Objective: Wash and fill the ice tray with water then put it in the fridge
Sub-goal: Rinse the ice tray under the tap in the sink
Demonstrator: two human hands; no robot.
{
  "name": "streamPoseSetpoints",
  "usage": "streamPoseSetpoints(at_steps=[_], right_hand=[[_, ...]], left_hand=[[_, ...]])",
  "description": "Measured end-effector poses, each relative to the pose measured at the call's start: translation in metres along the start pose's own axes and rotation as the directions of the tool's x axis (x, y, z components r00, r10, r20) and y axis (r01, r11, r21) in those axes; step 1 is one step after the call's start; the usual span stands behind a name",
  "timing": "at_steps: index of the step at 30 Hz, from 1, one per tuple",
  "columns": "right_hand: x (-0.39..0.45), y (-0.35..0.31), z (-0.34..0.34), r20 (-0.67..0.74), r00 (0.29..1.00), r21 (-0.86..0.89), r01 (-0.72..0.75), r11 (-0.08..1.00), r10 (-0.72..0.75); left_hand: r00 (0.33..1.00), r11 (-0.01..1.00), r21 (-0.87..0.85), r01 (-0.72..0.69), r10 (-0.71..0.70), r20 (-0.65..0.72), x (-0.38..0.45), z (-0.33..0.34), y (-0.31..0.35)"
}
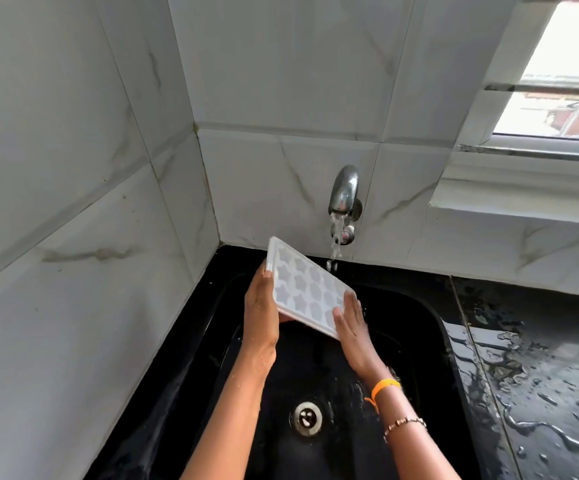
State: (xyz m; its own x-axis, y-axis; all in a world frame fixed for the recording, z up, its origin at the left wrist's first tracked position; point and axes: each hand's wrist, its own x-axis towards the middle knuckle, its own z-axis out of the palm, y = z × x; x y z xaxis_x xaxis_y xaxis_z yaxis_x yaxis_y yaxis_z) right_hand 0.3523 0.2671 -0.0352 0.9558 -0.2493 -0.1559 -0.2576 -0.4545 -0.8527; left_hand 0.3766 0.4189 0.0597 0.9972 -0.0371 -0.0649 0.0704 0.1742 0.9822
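At centre frame, a person tilts a white ice tray (307, 292) with star-shaped moulds over a black sink (430, 327). The left hand (262, 306) grips the tray's left edge, fingers curled beneath it; the right hand (350, 322) lies flat on its lower right corner, fingers extended. Just right, water runs from a wall tap (344, 192). The wet black surface (540, 375) gleams at lower right.

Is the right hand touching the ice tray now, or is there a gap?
Touching. In the head view the right hand lies with its fingers flat on the ice tray, at its lower right corner, no gap visible.
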Motion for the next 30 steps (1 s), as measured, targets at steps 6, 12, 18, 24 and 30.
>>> streamPoseSetpoints(at_steps=[6,12,18,24,30], right_hand=[[-0.030,-0.026,0.001,0.206,0.974,0.318,0.027,0.948,-0.097],[-0.005,-0.052,-0.032,-0.150,0.977,0.550,0.207,0.809,-0.149],[0.051,-0.073,-0.063,-0.380,0.835,-0.078,0.401,0.913,-0.399],[0.097,-0.071,-0.070,-0.124,0.769,-0.690,0.387,0.611,-0.627],[0.100,-0.064,-0.071,-0.160,0.628,-0.779,0.394,0.488,-0.762]], left_hand=[[0.996,0.992,0.125,-0.015,0.003,0.094,0.009,0.014,-0.005],[0.976,0.885,0.464,-0.034,-0.070,0.206,0.006,0.021,-0.015],[0.946,0.719,0.681,-0.141,-0.104,0.306,0.002,0.018,-0.024],[0.912,0.696,0.698,-0.166,-0.160,0.377,0.009,0.015,-0.033],[0.908,0.706,0.692,-0.151,-0.178,0.379,0.015,0.013,-0.040]])
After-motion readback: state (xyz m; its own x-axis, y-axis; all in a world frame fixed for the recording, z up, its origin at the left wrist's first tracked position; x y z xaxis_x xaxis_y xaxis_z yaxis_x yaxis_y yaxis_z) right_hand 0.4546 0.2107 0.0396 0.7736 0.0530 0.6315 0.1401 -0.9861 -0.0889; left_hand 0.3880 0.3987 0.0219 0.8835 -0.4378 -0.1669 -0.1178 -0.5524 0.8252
